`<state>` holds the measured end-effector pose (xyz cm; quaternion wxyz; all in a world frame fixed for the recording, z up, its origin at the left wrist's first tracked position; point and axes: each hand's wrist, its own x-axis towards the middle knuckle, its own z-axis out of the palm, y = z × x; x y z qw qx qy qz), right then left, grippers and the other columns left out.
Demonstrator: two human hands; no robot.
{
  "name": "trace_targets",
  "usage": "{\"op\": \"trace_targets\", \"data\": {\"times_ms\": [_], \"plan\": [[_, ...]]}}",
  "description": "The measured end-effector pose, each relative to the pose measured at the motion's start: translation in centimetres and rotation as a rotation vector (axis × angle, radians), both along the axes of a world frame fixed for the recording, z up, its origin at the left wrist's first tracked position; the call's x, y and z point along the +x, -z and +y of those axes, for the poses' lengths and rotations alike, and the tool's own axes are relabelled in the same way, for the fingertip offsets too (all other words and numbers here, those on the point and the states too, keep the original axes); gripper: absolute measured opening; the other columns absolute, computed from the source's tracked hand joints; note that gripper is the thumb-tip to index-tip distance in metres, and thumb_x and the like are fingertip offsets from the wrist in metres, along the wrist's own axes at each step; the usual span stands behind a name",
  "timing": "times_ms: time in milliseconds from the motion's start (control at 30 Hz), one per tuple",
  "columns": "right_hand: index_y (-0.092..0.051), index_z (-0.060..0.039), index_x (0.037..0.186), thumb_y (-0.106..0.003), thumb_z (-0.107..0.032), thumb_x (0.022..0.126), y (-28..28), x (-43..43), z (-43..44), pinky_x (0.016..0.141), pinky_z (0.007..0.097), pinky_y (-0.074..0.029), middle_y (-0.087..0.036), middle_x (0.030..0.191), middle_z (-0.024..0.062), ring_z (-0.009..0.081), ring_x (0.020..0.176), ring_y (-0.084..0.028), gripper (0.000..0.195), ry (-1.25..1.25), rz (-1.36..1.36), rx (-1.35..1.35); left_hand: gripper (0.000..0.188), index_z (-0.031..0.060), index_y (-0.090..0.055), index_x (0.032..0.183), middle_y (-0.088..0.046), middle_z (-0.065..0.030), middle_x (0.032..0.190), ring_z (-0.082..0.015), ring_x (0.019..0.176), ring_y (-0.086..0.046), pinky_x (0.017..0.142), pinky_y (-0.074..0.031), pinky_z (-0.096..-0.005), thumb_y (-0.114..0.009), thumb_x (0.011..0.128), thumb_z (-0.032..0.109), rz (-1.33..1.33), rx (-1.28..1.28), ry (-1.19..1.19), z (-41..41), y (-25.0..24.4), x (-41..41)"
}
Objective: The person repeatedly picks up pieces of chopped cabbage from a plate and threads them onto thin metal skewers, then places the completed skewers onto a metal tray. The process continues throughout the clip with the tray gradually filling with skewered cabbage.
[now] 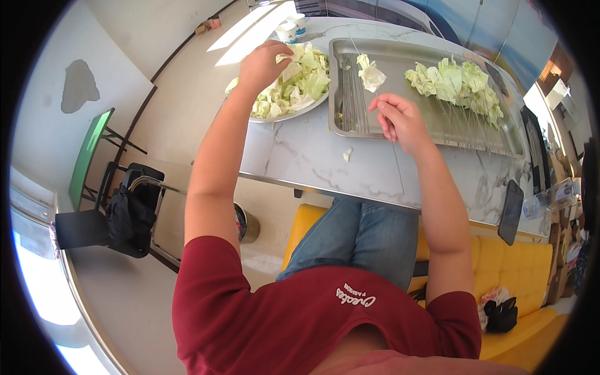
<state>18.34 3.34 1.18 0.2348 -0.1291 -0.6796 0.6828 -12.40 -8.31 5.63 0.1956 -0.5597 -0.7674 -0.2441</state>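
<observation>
My right hand [398, 117] pinches a thin metal skewer [398, 166] between thumb and fingers. Torn cabbage pieces [371, 75] are threaded on it above my hand, and its bare tip points away from me. My left hand [268, 63] is at the far left side of a heap of torn cabbage [300, 79], fingers curled by a leaf; whether it grips the leaf cannot be told. That heap fills a round metal dish [281, 118]. A steel tray [393, 50] holds a bundle of bare skewers [354, 101] at left and several loaded cabbage skewers [457, 84] at right.
Two paper cups [286, 33] stand behind the dish. One cabbage scrap [347, 154] lies on the marble-patterned table [304, 150]. A smartphone [511, 212] rests by the table's right front edge. Below are a yellow bench [501, 258], a waste bin [251, 225] and a black chair [136, 220].
</observation>
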Motion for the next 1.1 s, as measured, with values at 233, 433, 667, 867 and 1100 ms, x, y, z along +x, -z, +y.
{"op": "trace_targets", "data": {"times_ms": [233,433,667,867,1100], "plan": [[-0.061,-0.0012,0.096,-0.048,-0.016,0.098,0.1,-0.2,0.2,0.039,0.0206,-0.032,-0.048,0.059,-0.0013,0.0042,0.042,-0.038,0.020,-0.006,0.008,0.008,0.013,0.0173,-0.072,0.093,-0.064,-0.0018,0.099,-0.0229,0.088,-0.064,0.073,-0.052,-0.0353,-0.067,0.083,0.023,0.072,-0.235,-0.120,-2.5,0.7,2.2],[-0.061,-0.0015,0.096,-0.048,-0.015,0.098,0.1,-0.2,0.2,0.039,0.0210,-0.032,-0.047,0.059,-0.0014,0.0043,0.042,-0.037,0.020,0.001,-0.008,0.015,0.015,0.0166,-0.074,0.092,-0.064,-0.0031,0.090,-0.0236,0.082,-0.065,0.070,-0.053,-0.0365,-0.067,0.081,0.024,0.134,-0.285,-0.196,-2.0,4.9,2.7],[-0.061,-0.0014,0.096,-0.047,-0.016,0.098,0.0,0.0,0.0,0.040,0.0211,-0.032,-0.047,0.059,-0.0016,0.0042,0.042,-0.037,0.020,-0.005,-0.010,0.003,0.018,0.0133,-0.074,0.093,-0.063,-0.0042,0.088,-0.0195,0.077,-0.062,0.068,-0.050,-0.0338,-0.071,0.079,0.024,-0.199,-0.058,-0.169,-3.2,2.8,1.4],[-0.061,-0.0014,0.095,-0.048,-0.015,0.097,0.2,-0.2,0.2,0.039,0.0209,-0.032,-0.048,0.059,-0.0017,0.0041,0.042,-0.037,0.020,-0.013,-0.003,-0.006,0.024,-0.0004,-0.065,0.098,-0.067,-0.0088,0.096,-0.0160,0.082,-0.065,0.074,-0.051,-0.0286,-0.071,0.083,0.017,-0.912,0.186,0.074,-4.5,0.3,-0.2],[-0.062,-0.0015,0.095,-0.048,-0.014,0.097,0.0,0.0,0.0,0.039,0.0209,-0.032,-0.048,0.058,-0.0017,0.0038,0.043,-0.039,0.019,-0.025,-0.034,0.056,0.016,0.0002,-0.058,0.102,-0.063,-0.0067,0.095,-0.0182,0.091,-0.066,0.080,-0.054,-0.0265,-0.063,0.090,0.008,-1.299,0.391,0.358,-3.1,0.1,2.4]]}}
